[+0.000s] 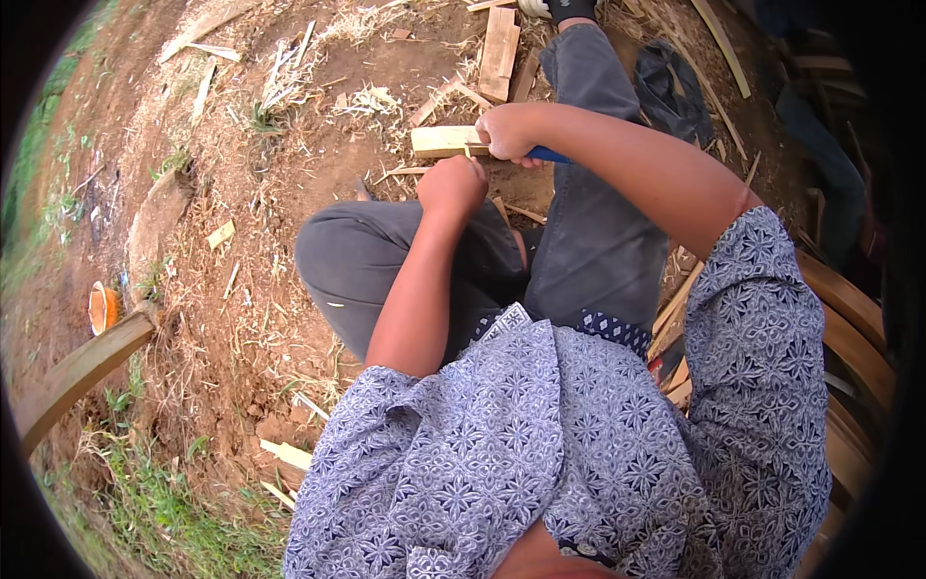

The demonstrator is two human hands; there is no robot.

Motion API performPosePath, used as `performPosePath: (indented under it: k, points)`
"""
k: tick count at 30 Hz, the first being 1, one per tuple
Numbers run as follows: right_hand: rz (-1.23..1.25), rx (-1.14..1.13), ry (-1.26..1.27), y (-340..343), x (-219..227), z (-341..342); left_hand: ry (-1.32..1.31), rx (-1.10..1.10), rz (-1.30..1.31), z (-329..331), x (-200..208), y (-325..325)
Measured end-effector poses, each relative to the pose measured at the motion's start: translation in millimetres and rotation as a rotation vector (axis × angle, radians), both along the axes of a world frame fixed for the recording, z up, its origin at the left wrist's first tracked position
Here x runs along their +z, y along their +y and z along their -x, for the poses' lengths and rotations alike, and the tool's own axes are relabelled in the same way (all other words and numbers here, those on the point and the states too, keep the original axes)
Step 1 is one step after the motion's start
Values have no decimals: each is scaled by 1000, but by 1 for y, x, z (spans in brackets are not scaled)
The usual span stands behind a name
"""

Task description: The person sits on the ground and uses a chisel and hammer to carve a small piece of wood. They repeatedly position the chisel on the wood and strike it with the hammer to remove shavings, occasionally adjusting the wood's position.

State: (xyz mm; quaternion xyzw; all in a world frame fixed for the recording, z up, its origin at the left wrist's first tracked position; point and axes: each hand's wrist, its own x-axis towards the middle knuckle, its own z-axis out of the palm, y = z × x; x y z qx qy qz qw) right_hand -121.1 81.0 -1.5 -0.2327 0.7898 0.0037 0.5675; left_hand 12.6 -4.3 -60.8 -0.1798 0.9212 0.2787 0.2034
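Observation:
Out in front of me, between my legs and the littered ground, lies a squared block of pale wood (442,142). My right hand (511,131) is closed at the block's right end, round a tool with a blue handle (548,154); the handle sticks out under my wrist, and the tool's working end is mostly hidden. Just below the block, my left hand (453,186) is closed in a pinch. A thin yellowish strip of wood (467,151) rises from its fingertips against the block's near side.
Shavings and offcuts cover the brown soil. A wooden board (499,55) lies beyond the block, and a dark plastic bag (672,92) beside my stretched right leg. Curved timbers (849,338) are stacked at my right. At far left are an orange bowl (102,308) and a wooden beam (87,376).

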Motion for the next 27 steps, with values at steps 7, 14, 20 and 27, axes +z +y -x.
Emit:
performPosePath:
  k: [7, 14, 20, 27]
  points:
    - [-78, 177, 114, -14, -5, -14, 2, -17, 5, -2, -4, 1]
    - [22, 32, 236, -10, 6, -36, -36, -10, 8, -4, -2, 0]
    - [125, -10, 339, 2, 2, -44, -42, -11, 11, -3, -8, -3]
    - [119, -60, 415, -1, -4, -59, -40, 0, 23, -6, -12, -7]
